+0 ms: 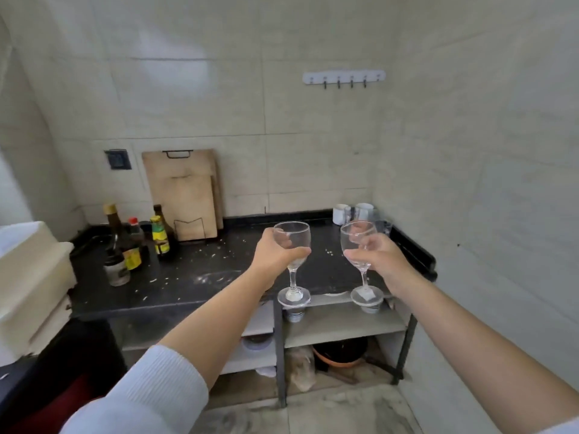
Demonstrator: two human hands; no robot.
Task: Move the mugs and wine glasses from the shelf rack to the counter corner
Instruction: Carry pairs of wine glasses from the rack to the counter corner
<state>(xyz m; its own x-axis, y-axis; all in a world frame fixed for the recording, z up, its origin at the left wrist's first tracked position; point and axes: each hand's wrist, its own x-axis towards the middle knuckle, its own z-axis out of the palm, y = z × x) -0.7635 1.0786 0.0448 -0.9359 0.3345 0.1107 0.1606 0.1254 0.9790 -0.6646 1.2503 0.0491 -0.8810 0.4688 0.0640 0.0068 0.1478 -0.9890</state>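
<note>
Glass cups with stems are up in the air over the counter (219, 264). Left hand (275, 253) grips one glass (292, 238), right hand (380, 256) grips another glass (358, 242), upright, heading for the mugs (352, 213) in the corner.

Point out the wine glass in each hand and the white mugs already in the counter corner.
Left-hand wine glass (292, 238): head view, on its bowl.
Right-hand wine glass (357, 234): head view, on its bowl.
White mugs (340, 213): head view, on the left mug's side.
</note>
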